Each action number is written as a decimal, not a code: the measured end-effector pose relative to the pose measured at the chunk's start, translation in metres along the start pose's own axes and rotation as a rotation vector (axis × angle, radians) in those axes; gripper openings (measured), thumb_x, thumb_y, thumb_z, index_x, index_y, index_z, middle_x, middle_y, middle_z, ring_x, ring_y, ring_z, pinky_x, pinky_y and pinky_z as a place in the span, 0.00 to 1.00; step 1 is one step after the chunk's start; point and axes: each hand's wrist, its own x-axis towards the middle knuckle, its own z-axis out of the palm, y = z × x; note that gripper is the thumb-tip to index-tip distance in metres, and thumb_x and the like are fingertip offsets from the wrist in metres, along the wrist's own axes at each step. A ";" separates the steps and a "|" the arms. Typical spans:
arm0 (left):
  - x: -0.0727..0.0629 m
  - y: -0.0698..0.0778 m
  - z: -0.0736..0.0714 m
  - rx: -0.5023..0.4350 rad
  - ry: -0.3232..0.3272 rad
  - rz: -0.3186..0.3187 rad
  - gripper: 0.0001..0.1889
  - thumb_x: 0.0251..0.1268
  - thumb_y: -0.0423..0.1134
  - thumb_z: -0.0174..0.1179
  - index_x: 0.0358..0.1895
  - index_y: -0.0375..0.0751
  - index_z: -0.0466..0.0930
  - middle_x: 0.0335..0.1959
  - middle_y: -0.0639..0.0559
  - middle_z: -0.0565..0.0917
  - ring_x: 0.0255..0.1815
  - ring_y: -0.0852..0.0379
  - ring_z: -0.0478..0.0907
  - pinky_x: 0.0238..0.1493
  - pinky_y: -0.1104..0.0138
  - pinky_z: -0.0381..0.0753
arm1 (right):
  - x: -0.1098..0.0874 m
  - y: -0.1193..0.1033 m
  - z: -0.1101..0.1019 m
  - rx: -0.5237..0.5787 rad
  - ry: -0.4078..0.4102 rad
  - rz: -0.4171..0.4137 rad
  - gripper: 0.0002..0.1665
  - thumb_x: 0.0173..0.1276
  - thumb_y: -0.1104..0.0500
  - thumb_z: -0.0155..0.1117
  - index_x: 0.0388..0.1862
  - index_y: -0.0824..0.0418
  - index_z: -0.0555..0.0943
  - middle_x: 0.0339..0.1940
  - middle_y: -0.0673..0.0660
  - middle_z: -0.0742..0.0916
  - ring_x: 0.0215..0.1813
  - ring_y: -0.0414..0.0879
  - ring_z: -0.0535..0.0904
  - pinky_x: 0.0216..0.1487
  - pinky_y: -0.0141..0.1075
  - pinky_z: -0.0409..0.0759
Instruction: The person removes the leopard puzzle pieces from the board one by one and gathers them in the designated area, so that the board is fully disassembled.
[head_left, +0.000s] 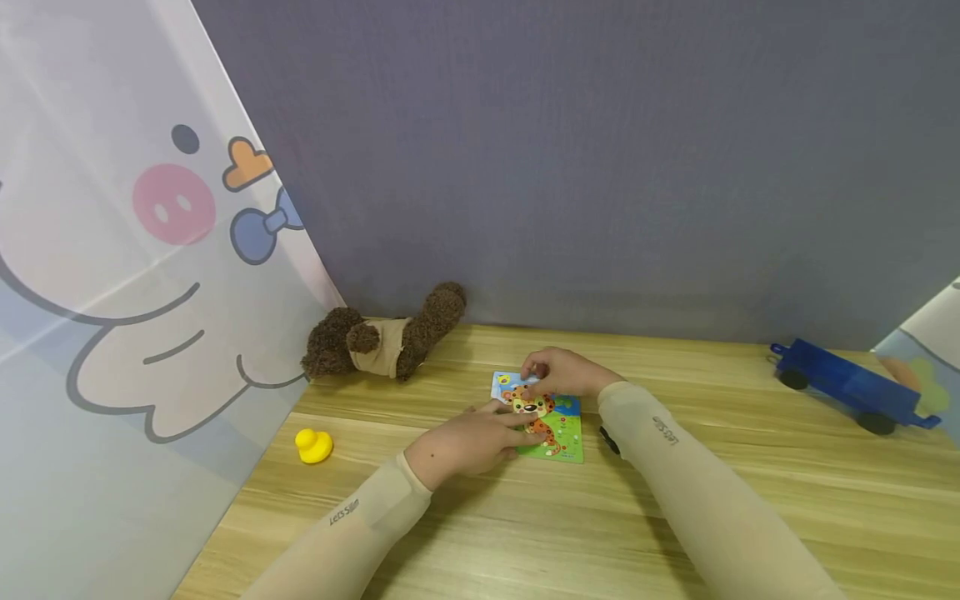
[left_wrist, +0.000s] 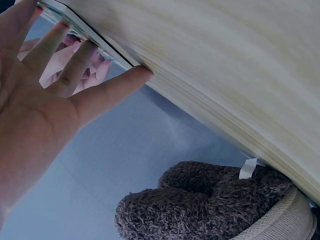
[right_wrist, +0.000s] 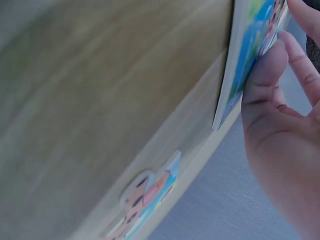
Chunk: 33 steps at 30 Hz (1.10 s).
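Observation:
A jigsaw puzzle (head_left: 566, 433) with a spotted leopard on green and blue lies flat on the wooden table. My left hand (head_left: 468, 439) rests on its left side with fingers spread; the left wrist view shows the little finger (left_wrist: 120, 89) reaching past the board's edge. At the puzzle's upper part is my right hand (head_left: 567, 372), its fingers curled. In the right wrist view its thumb (right_wrist: 265, 72) and forefinger meet at the board, pinching what looks like a puzzle piece (right_wrist: 270, 42), mostly hidden. A separate printed piece (right_wrist: 150, 195) lies on the table there.
A brown plush toy (head_left: 386, 342) in a beige garment lies along the back left. Nearer at the left sits a yellow rubber duck (head_left: 313, 447). A blue toy trailer (head_left: 847, 383) stands far right. Behind the table rises a grey wall (head_left: 570, 167).

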 end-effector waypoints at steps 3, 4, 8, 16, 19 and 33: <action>0.000 0.000 0.000 0.001 -0.001 0.000 0.27 0.87 0.45 0.53 0.81 0.75 0.65 0.87 0.65 0.62 0.83 0.51 0.64 0.71 0.36 0.81 | 0.000 0.000 0.000 -0.045 -0.005 -0.001 0.15 0.72 0.50 0.76 0.54 0.51 0.86 0.53 0.57 0.83 0.53 0.49 0.77 0.55 0.45 0.81; 0.000 0.000 0.000 0.001 -0.002 0.001 0.28 0.87 0.45 0.53 0.81 0.75 0.65 0.87 0.65 0.62 0.83 0.51 0.64 0.71 0.36 0.81 | 0.000 0.001 0.001 -0.059 -0.005 0.001 0.15 0.72 0.49 0.76 0.54 0.50 0.86 0.54 0.57 0.83 0.54 0.50 0.77 0.57 0.47 0.81; 0.000 -0.001 0.001 0.009 0.001 0.003 0.28 0.87 0.45 0.53 0.81 0.75 0.65 0.87 0.64 0.63 0.83 0.50 0.64 0.70 0.37 0.81 | 0.001 0.001 0.001 -0.094 -0.010 0.001 0.15 0.72 0.46 0.76 0.53 0.46 0.85 0.57 0.56 0.81 0.57 0.50 0.76 0.61 0.50 0.80; -0.001 -0.001 0.002 0.005 0.011 0.008 0.28 0.86 0.44 0.54 0.81 0.74 0.66 0.87 0.64 0.63 0.83 0.51 0.65 0.70 0.38 0.82 | 0.004 0.004 0.000 -0.079 -0.047 0.003 0.14 0.73 0.47 0.75 0.53 0.47 0.83 0.57 0.57 0.79 0.57 0.50 0.74 0.60 0.49 0.78; 0.000 0.000 0.002 0.026 0.014 0.018 0.28 0.86 0.44 0.54 0.81 0.74 0.66 0.86 0.63 0.64 0.83 0.50 0.66 0.69 0.39 0.83 | 0.004 0.004 -0.001 -0.085 -0.070 0.002 0.15 0.74 0.47 0.74 0.54 0.47 0.82 0.56 0.56 0.79 0.57 0.50 0.74 0.59 0.47 0.78; 0.001 -0.002 0.002 -0.008 0.017 0.009 0.28 0.86 0.43 0.53 0.81 0.75 0.66 0.87 0.64 0.63 0.82 0.50 0.66 0.69 0.38 0.83 | 0.003 0.006 -0.006 0.031 -0.100 0.002 0.19 0.73 0.49 0.76 0.58 0.49 0.80 0.50 0.55 0.80 0.51 0.50 0.74 0.52 0.43 0.76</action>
